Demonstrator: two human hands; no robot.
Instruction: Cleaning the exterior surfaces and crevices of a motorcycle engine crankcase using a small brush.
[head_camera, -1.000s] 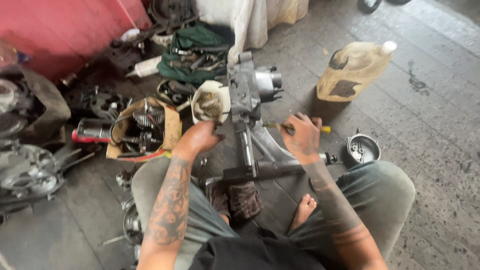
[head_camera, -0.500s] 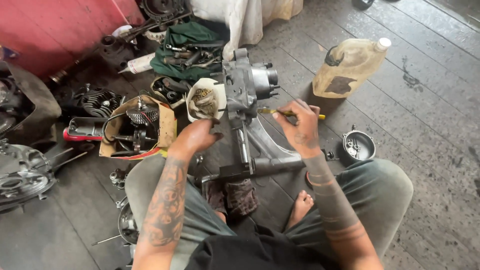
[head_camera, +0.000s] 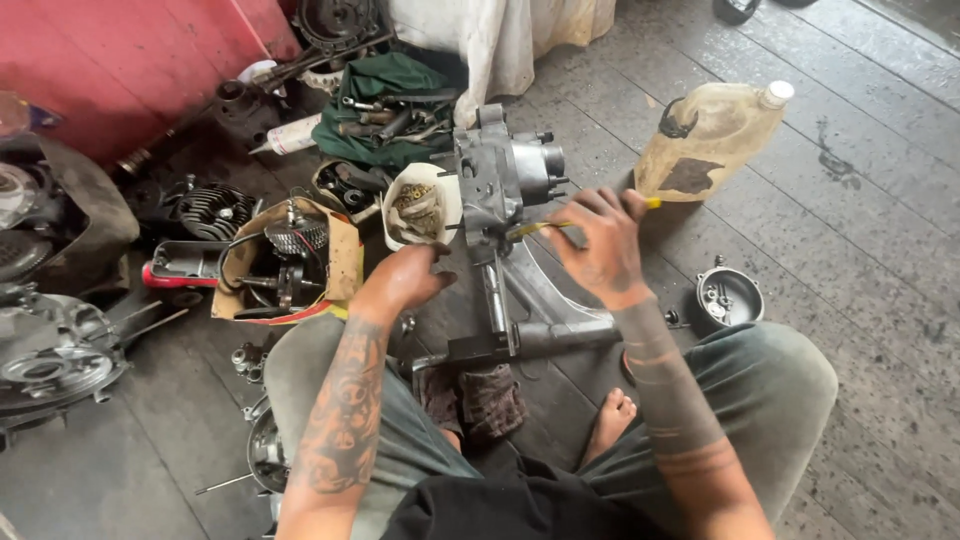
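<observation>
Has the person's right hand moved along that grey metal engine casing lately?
Yes. The right hand rose from the grey metal engine casing's lower side toward its top.

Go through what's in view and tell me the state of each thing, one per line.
engine casing: upright on the floor, left hand at its base
screwdriver: held in right hand, tip at casing
plastic jug: capped, lying tilted
metal bowl: open, holding small parts

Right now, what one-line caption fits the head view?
Seated on a wooden floor, a person's left hand steadies a grey engine casing while the right hand works a yellow-handled screwdriver against it.
</observation>
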